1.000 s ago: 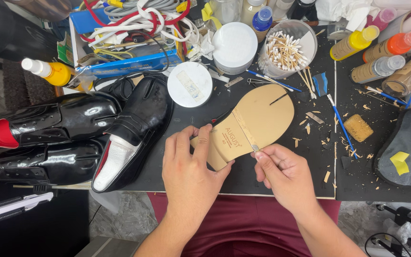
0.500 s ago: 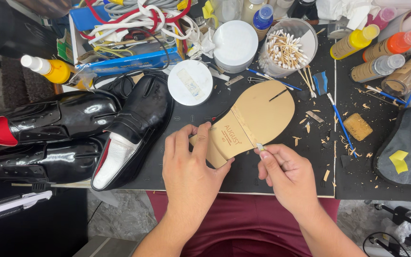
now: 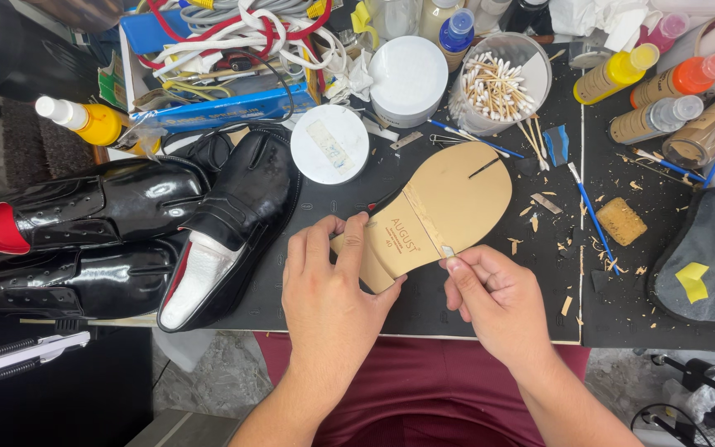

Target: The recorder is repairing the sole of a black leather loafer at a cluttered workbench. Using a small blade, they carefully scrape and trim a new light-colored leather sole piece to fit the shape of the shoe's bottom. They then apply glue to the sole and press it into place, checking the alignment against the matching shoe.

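Looking down from the head view, the left hand (image 3: 328, 290) lies on the narrow heel end of a tan shoe sole (image 3: 440, 211), its grip closed on that end with fingers on top and thumb along the edge, pinning it to the dark counter (image 3: 490, 298). The sole lies flat near the counter's front edge, its rounded toe pointing away toward a clear cup of cotton swabs (image 3: 498, 83).

The right hand (image 3: 498, 302) sits just beside the sole's near edge, its grip pinched tight, thumb and forefinger closed on the end of a thin pale strip (image 3: 428, 228) that runs across the sole's waist.

To the left, a glossy black shoe (image 3: 233, 223) rests on its side, showing a pale lining, touching two more black shoes with red soles (image 3: 84, 207). A white round lid (image 3: 330, 143) and a white jar (image 3: 409, 79) stand behind the sole. Right of it lie a blue-handled brush (image 3: 591, 215), a small tan sponge (image 3: 620, 221), scattered shavings and a row of bottles (image 3: 647, 79). A grey and blue cloth (image 3: 705, 257) lies at the far right.
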